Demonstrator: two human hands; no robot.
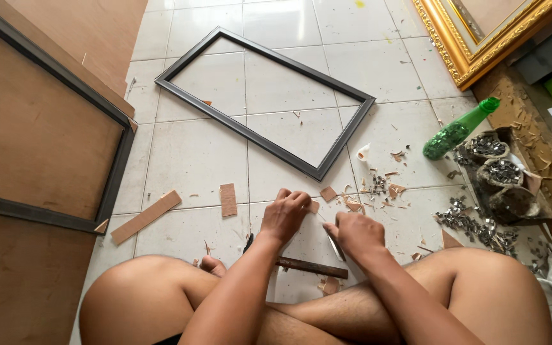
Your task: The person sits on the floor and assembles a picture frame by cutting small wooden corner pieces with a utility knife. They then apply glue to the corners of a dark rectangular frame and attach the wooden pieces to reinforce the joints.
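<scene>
While you sit cross-legged on the white tiled floor [212, 153], the biggest thing by you is the brown backing board [27, 140] at your left, with a dark frame [117, 160] lying over it. Ahead of you on the tiles lies an empty dark rectangular frame [250, 135], set at an angle. At the upper right a gilded ornate frame [464, 45] leans into view. Below it a green bottle [458, 131] lies on its side, just beside open bags of small metal clips [499, 169], with more clips spilled on the tiles near your right knee.

Between your knees a hammer [311, 267] lies on the floor. Strips and chips of thin brown board [145, 216] are scattered about the tiles.

Your left hand [285, 216] is curled, fingertips pressed down on a small brown board piece [314, 206] on the floor just ahead of your shins. Your right hand [356, 231] is closed around a narrow metal blade [335, 246], whose tip points back toward you; both hands sit close together, nearly touching.
</scene>
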